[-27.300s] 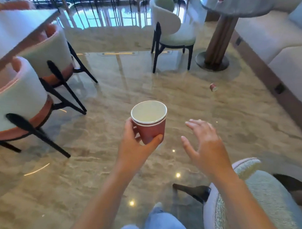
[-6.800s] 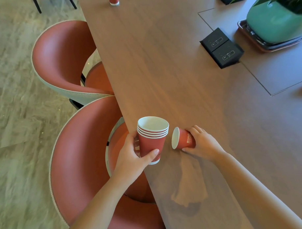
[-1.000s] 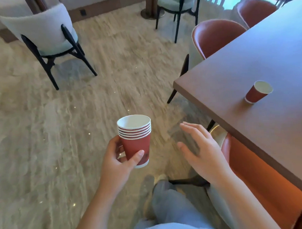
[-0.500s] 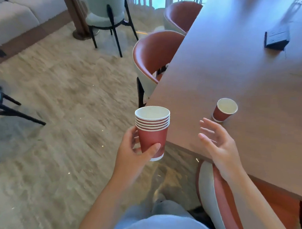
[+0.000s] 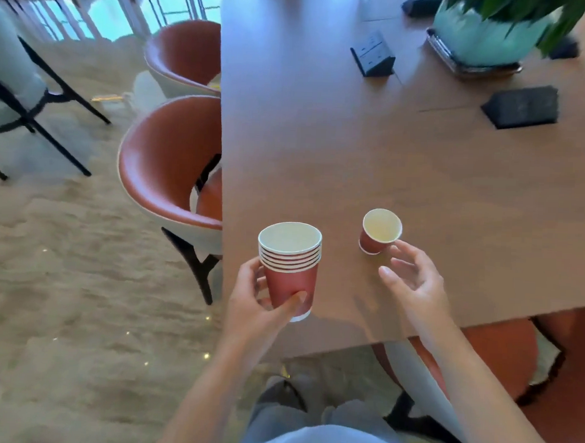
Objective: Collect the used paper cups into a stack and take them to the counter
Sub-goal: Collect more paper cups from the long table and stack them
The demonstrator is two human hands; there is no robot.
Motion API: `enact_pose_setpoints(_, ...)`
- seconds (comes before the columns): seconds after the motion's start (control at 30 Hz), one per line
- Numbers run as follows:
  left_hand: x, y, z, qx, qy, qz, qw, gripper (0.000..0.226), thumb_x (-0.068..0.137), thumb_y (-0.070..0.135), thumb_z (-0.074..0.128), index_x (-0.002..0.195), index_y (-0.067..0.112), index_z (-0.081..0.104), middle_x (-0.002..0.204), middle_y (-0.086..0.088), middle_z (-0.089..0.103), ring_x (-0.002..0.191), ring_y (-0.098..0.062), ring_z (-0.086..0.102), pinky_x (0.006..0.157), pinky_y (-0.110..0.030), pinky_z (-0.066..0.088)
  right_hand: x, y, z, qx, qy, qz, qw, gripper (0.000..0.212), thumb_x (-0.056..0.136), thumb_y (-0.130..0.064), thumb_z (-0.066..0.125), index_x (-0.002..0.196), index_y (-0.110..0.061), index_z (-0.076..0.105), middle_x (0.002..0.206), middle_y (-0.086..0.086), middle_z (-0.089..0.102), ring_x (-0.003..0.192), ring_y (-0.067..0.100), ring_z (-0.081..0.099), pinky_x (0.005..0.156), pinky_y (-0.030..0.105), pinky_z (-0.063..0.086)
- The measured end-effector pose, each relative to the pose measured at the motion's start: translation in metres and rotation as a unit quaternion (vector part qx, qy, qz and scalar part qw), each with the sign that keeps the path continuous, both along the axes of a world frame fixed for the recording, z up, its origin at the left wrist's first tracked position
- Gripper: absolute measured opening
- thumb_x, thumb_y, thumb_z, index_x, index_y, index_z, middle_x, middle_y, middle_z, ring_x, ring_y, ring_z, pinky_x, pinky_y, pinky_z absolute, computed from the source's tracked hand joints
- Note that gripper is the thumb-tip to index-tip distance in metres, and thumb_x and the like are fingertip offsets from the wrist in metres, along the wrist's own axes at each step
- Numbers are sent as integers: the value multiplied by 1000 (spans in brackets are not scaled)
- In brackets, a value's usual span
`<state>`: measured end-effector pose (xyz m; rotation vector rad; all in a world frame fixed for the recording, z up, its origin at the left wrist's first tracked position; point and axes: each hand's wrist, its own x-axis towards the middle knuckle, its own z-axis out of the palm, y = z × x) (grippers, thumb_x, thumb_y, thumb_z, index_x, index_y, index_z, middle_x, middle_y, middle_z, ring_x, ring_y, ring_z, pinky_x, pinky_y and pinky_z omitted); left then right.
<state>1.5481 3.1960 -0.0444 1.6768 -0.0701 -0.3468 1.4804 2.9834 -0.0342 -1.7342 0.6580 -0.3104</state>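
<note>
Left hand grips the cup stack; right hand, fingers spread, reaches just beside the lone cup.

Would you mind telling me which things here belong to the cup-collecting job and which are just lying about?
Job: stack of cups held in the left hand; single cup standing on the table; right hand open beside it.
Lying about: black boxes; plant pot; chairs.
</note>
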Motion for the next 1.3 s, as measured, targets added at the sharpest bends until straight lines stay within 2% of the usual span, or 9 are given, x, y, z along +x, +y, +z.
enact_pose_setpoints(0.2, 44, -14, 0, 13, 1, -76, 997, 61, 47, 43, 79, 101, 45, 50, 97, 26, 65, 86, 4, 64, 66, -13, 50, 16, -4, -21, -27, 13, -65, 997, 52, 78, -19, 68, 117, -40, 41, 127, -8, 49, 114, 7, 48, 90, 27, 36)
enact_pose_setpoints(0.4, 66, -33, -2, 26, 1, -110, 994, 58, 53, 36, 80, 101, 46, 49, 101, 20, 64, 84, 6, 64, 63, -9, 48, 37, -26, -41, -73, 59, -83, 992, 70, 74, -26, 72, 133, -27, 33, 136, -4, 42, 116, 8, 44, 90, 27, 33)
enact_pose_setpoints(0.63, 77, -55, -6, 40, 1, -100, 994, 59, 54, 35, 79, 102, 44, 48, 101, 21, 63, 83, 9, 63, 63, -8, 47, 62, -47, -60, -128, 113, -39, 985, 87, 68, -39, 74, 138, -27, 23, 138, -7, 30, 124, 9, 35, 91, 27, 30)
enact_pose_setpoints(0.73, 78, -62, -7, 41, 3, -94, 995, 60, 51, 41, 79, 103, 44, 49, 98, 24, 64, 83, 8, 63, 64, -9, 48, 70, -51, -65, -149, 123, -12, 981, 93, 68, -40, 75, 140, -24, 19, 141, -5, 26, 127, 11, 32, 94, 27, 30)
enact_pose_setpoints(0.87, 78, -64, -8, 41, 4, -88, 995, 62, 51, 44, 77, 106, 43, 49, 98, 32, 62, 88, 7, 62, 66, -9, 48, 80, -54, -71, -179, 134, 6, 975, 96, 67, -39, 76, 141, -20, 18, 144, 0, 24, 130, 16, 31, 94, 27, 30)
enact_pose_setpoints(1.1, 75, -67, -8, 43, 8, -83, 996, 62, 51, 43, 77, 107, 42, 48, 99, 35, 60, 88, 8, 61, 67, -10, 49, 90, -59, -76, -195, 158, 4, 968, 98, 67, -39, 76, 141, -18, 16, 146, 3, 24, 129, 21, 35, 93, 31, 36)
enact_pose_setpoints(1.3, 75, -65, -9, 55, 6, -67, 996, 58, 57, 30, 77, 106, 40, 48, 98, 38, 59, 90, 11, 59, 65, -6, 47, 96, -64, -84, -205, 161, 4, 965, 93, 69, -36, 75, 140, -16, 18, 144, 5, 29, 124, 25, 40, 87, 32, 36)
